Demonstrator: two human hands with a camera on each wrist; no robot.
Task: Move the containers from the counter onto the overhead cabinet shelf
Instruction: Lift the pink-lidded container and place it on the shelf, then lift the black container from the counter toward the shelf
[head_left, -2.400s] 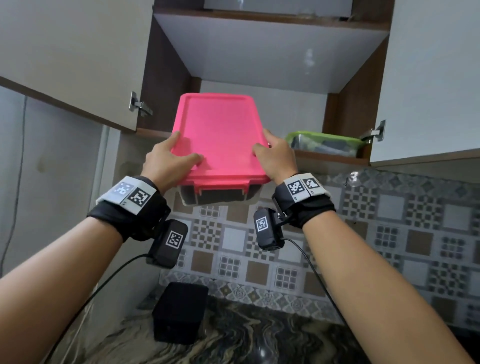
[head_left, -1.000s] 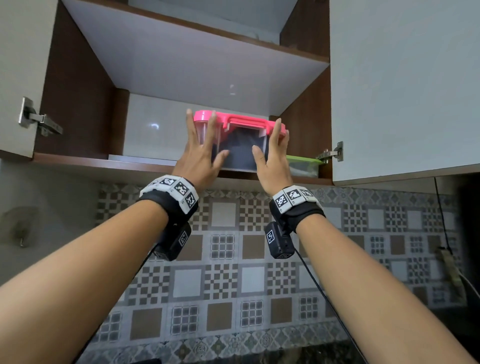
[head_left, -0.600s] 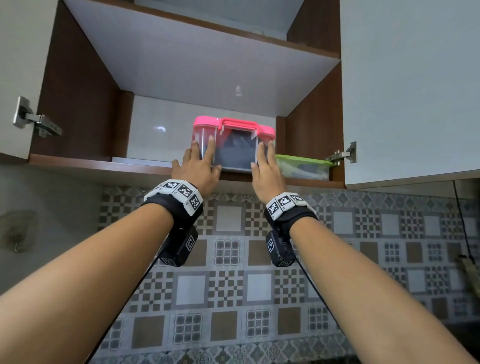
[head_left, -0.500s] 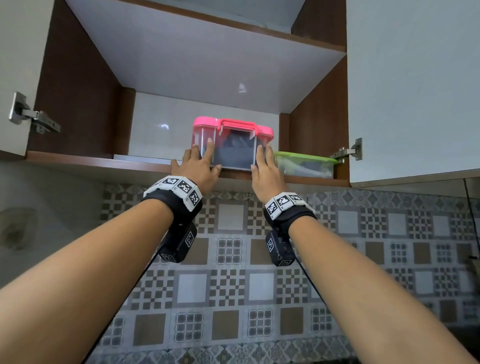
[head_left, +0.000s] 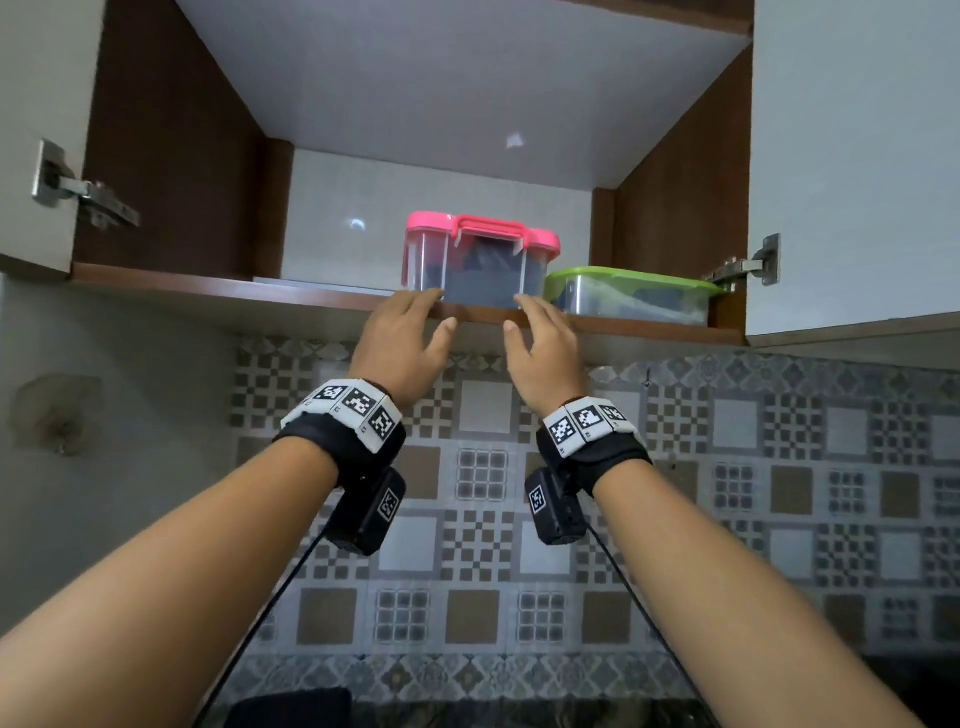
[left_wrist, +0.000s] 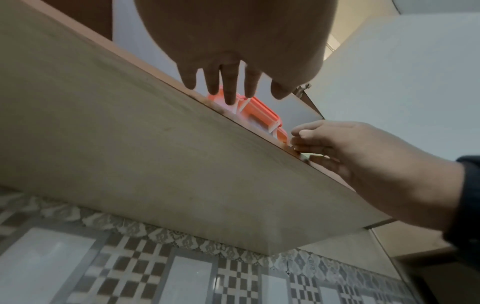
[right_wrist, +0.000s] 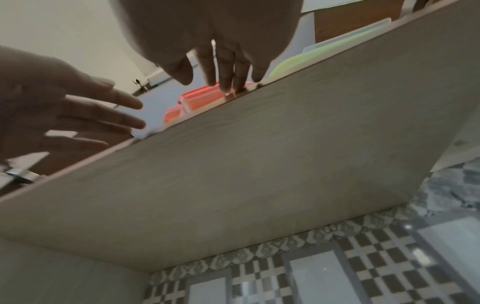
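Note:
A clear container with a pink lid (head_left: 480, 260) stands on the overhead cabinet shelf (head_left: 208, 291), close to its front edge. A flatter container with a green lid (head_left: 631, 293) sits just to its right. My left hand (head_left: 410, 322) and right hand (head_left: 535, 327) are at the shelf's front edge, below the pink container's two front corners, with relaxed fingers holding nothing. In the left wrist view my left fingers (left_wrist: 228, 86) point up at the pink container (left_wrist: 259, 117). The right wrist view shows my right fingers (right_wrist: 226, 72) before the pink lid (right_wrist: 200, 100) and the green lid (right_wrist: 311, 59).
Both white cabinet doors (head_left: 852, 156) stand open at the sides, with metal hinges (head_left: 78, 187) showing. The left half of the shelf is bare. A patterned tile wall (head_left: 727, 493) lies below the cabinet. A black object (head_left: 291, 706) sits at the bottom edge.
The pink container went from my grip onto the shelf and was pushed in. Both hands have since slid down off its front to the shelf edge.

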